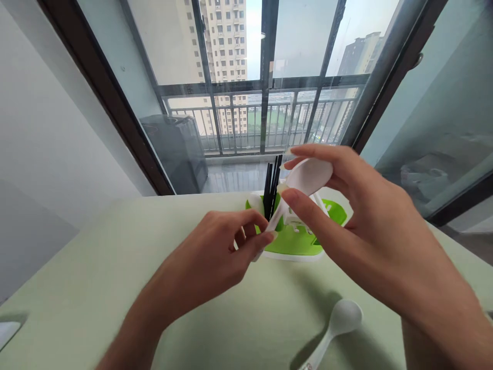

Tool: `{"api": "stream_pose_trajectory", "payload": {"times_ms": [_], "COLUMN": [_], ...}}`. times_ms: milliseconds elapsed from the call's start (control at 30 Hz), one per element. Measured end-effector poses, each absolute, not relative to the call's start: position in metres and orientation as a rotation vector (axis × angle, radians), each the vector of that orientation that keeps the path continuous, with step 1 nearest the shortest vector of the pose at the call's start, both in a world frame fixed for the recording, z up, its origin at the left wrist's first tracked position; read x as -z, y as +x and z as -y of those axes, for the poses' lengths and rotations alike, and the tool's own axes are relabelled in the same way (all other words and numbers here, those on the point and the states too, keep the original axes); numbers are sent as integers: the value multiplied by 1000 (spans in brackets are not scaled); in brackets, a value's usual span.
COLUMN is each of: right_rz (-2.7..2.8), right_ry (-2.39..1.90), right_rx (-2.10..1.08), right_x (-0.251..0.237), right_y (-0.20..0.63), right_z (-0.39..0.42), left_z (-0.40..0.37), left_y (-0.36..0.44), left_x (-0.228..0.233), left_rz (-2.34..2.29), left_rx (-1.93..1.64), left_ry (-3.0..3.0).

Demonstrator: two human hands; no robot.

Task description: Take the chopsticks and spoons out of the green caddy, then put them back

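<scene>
My left hand (231,244) pinches the handle of a white soup spoon (310,176) between thumb and fingers. The spoon is tilted, its bowl up and to the right. Around the bowl curves my right hand (358,205), thumb and fingers apart; whether it touches the bowl I cannot tell. Just behind the hands stands a green and white rack (295,244), partly hidden by them. Black chopsticks (271,185) stand upright at its left part, beside a rounded white piece (254,201). A second white spoon (344,318) lies on the table, bowl away from me.
The pale green table (127,257) reaches to a far edge just behind the rack. Beyond it are a glass door, a balcony railing (300,121) and a dark grey box-shaped thing (177,149). A white object (8,331) shows at the table's left edge.
</scene>
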State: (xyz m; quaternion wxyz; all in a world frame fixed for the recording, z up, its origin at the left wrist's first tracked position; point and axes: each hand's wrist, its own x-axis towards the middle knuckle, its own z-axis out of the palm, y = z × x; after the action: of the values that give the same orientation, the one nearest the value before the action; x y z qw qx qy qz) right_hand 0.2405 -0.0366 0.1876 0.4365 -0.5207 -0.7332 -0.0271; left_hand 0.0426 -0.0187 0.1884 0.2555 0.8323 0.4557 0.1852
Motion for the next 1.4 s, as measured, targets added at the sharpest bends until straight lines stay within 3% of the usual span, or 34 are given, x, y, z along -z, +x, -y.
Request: {"api": "stream_pose_trajectory", "payload": {"times_ms": [200,500,900,1400], "right_rz": [1858,1892,2048,2077], "right_ry": [-1211,-1257,-1300,-1506], "right_rx": [-100,22,32,6], "right_x": [-188,-181,-170,-169], "right_y": [236,230,217,228], "right_z": [40,36,34,21], "left_z": [20,34,35,28], "left_y": [46,25,33,28], "left_x": [-192,-200,-199,-217], "left_rz": [-1189,-1502,-1483,-1623], "left_rx": [-634,-836,-902,-1409], "left_ry": [2218,2403,2481,2075]}}
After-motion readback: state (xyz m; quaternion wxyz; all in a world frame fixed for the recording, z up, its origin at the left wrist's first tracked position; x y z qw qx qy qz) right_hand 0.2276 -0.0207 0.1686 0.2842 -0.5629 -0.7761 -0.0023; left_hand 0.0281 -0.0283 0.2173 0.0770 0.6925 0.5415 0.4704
